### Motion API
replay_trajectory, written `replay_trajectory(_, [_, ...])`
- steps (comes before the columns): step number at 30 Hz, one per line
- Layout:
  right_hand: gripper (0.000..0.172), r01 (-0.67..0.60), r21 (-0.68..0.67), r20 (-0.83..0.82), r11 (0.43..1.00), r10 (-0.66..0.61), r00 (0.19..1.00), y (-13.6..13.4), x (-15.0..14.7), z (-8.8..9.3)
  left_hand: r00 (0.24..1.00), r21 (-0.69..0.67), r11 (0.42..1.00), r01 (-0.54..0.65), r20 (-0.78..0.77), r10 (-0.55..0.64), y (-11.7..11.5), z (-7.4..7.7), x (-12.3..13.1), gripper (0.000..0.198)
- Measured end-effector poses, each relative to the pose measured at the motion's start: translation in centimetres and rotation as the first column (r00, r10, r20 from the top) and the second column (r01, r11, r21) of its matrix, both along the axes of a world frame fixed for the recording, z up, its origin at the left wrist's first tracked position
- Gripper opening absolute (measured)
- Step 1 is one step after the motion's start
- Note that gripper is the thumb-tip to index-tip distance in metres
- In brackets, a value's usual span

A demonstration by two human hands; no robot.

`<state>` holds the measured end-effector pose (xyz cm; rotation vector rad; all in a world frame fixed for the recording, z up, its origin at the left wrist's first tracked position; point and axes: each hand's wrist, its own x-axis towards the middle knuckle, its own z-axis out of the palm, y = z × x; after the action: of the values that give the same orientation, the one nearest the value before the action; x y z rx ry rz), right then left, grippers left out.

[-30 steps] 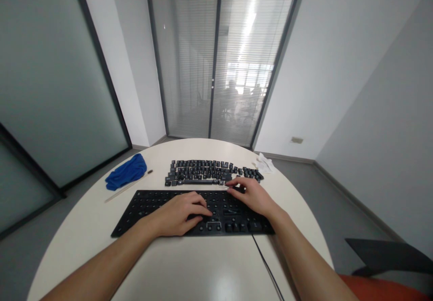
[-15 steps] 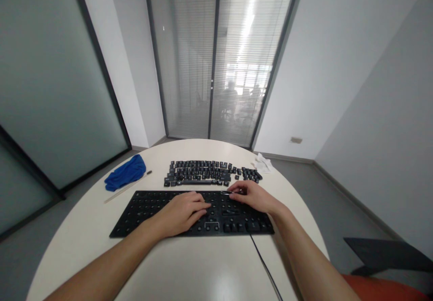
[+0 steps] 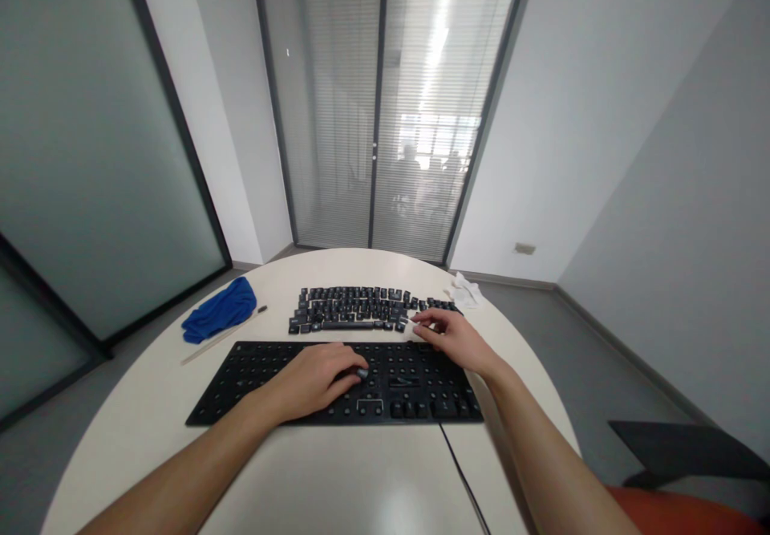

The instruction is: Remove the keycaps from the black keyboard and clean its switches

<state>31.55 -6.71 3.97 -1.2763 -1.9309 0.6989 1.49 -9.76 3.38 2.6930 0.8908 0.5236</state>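
A black keyboard base (image 3: 265, 378) without its keycaps lies across the round white table (image 3: 337, 479). Behind it, several loose black keycaps (image 3: 352, 310) are laid out in rows. My left hand (image 3: 316, 378) rests on the middle of the base, its fingers curled, with a small grey keycap (image 3: 362, 373) pressed under the fingertips. My right hand (image 3: 454, 338) reaches over the base's far edge to the right end of the keycap rows. Its thumb and forefinger are pinched there, seemingly on a keycap.
A blue cloth (image 3: 220, 310) and a thin stick (image 3: 220, 334) lie at the table's left. Crumpled white tissue (image 3: 463, 289) sits at the far right. The keyboard cable (image 3: 460, 475) runs toward me. An orange chair seat (image 3: 679, 511) stands at the right. People sit behind the blinds (image 3: 421, 174).
My right hand has moved forward from the base's top edge to the loose keycap rows. My left hand's fingers have curled in, and a grey keycap now shows at its fingertips.
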Motion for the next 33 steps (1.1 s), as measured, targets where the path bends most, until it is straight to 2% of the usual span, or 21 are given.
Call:
replay_trajectory(4, [0.03, 0.188, 0.161, -0.07, 0.969, -0.179, 0.981, 0.9, 0.9, -0.4, 0.992, 0.006, 0.995, -0.102, 0.078, 0.101, 0.3, 0.0, 1.0, 0.018])
replay_trajectory(7, [0.03, 0.238, 0.243, -0.103, 0.941, -0.219, 0.97, 1.2, 1.3, -0.6, 0.982, 0.019, 0.988, -0.152, 0.118, 0.149, 1.3, 0.1, 2.7, 0.018])
replay_trajectory(10, [0.024, 0.252, 0.316, -0.12, 0.914, -0.225, 0.967, 1.2, 1.5, -0.5, 0.988, 0.056, 0.992, -0.111, 0.117, 0.104, 2.9, 0.1, 5.2, 0.017])
replay_trajectory(15, [0.026, 0.317, 0.316, -0.166, 0.894, -0.276, 0.947, 1.4, 2.0, -0.5, 0.992, 0.145, 0.984, -0.108, 0.074, 0.098, 6.2, -0.2, 10.1, 0.014])
replay_trajectory(19, [0.03, 0.363, 0.304, -0.21, 0.881, -0.309, 0.927, 1.7, 2.7, -0.8, 0.986, 0.182, 0.969, -0.166, 0.024, 0.164, 8.1, -0.8, 12.7, 0.013])
replay_trajectory(26, [0.034, 0.426, 0.356, -0.259, 0.832, -0.35, 0.9, 2.1, 3.6, -1.1, 0.984, 0.17, 0.97, -0.173, -0.014, 0.178, 9.7, -1.9, 13.1, 0.013])
replay_trajectory(33, [0.031, 0.382, 0.323, -0.292, 0.866, -0.292, 0.911, 2.5, 3.4, -1.6, 0.985, 0.173, 0.971, -0.167, -0.022, 0.173, 10.2, -2.3, 12.5, 0.012])
